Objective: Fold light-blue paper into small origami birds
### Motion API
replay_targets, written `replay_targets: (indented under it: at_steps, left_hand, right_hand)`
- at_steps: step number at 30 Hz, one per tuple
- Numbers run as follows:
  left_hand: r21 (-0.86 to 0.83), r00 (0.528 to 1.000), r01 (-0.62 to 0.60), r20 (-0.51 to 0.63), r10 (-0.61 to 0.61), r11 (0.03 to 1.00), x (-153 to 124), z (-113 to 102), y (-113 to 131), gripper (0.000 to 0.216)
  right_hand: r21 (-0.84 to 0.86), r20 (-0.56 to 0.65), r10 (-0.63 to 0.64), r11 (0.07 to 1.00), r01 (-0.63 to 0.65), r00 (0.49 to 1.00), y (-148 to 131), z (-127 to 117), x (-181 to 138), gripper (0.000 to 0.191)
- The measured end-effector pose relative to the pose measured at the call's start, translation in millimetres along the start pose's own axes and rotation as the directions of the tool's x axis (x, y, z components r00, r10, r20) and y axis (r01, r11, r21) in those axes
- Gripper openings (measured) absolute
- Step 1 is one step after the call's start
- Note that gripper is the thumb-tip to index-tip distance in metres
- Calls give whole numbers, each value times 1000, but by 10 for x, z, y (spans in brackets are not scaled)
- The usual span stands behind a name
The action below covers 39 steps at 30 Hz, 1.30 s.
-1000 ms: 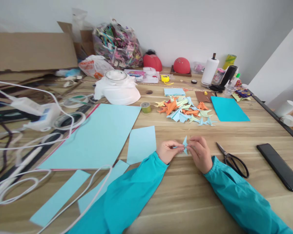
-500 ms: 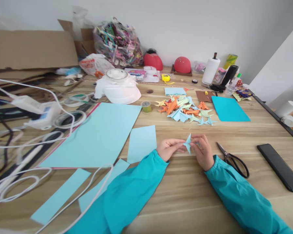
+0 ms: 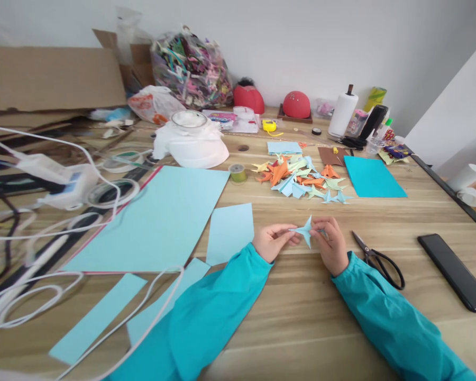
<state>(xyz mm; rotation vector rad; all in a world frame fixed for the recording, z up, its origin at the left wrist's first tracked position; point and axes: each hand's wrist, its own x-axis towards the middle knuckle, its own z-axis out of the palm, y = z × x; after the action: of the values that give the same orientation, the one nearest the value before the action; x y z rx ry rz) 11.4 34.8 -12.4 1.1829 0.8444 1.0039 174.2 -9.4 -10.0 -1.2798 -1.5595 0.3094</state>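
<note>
A small light blue folded-paper bird (image 3: 306,232) is held above the table between my two hands, its wings spread up and down. My left hand (image 3: 273,241) pinches its pointed left end with thumb and fingers. On the other side, my right hand (image 3: 329,242) grips the right end, part of which its fingers hide. Beyond my hands lies a pile of folded-paper birds (image 3: 297,177) in orange, light blue and pale green. Black-handled scissors (image 3: 376,259) rest just right of my right hand. A light blue paper square (image 3: 230,233) lies left of my left hand.
A large light blue sheet (image 3: 154,222) and cut strips (image 3: 99,317) cover the left side, with white cables (image 3: 43,296) beyond. A black phone (image 3: 454,271) lies at right. Further back are a thread spool (image 3: 238,173), bright blue paper (image 3: 375,177) and a yellow tape measure (image 3: 268,126).
My left fingers have slid slightly left along the folded-paper bird, so more of its pointed left end shows. My right hand has barely moved.
</note>
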Motion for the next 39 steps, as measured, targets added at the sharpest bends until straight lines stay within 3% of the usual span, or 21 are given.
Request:
replay_targets:
  at_steps: [3,7,13,19,22,25,31,39]
  left_hand:
    - [7,1000,-14,-22,14,1000,6,-7,-30,43]
    - [14,999,-29,44,29,999,15,-20,-70,50]
    - [53,999,-1,45,-1,999,-2,5,19,35]
    - [15,1000,7,-25,-7,1000,-6,6,143,33]
    - [3,1000,-9,-18,9,1000,-2,3,136,31]
    - [16,1000,-3,-7,3,1000,-2,6,128,31]
    - [37,998,41,36,-42,998,-1,18,146,31]
    - [72,998,43,34,-46,996,13,5,147,28]
  right_hand:
    - [10,2,5,1000,-5,1000,3,-2,1,5]
    - [16,10,2,1000,-2,1000,2,1,1,5]
    - [22,29,-9,1000,8,1000,-32,10,-6,2]
    - [255,6,215,944,-210,976,24,50,-39,49]
    - [413,78,343,844,-344,936,49,66,-32,41]
    - [467,157,381,784,-409,911,20,59,-7,28]
    - [463,161,397,778,-424,904,-59,28,22,28]
    - [354,185,367,840,-411,911,-100,10,19,23]
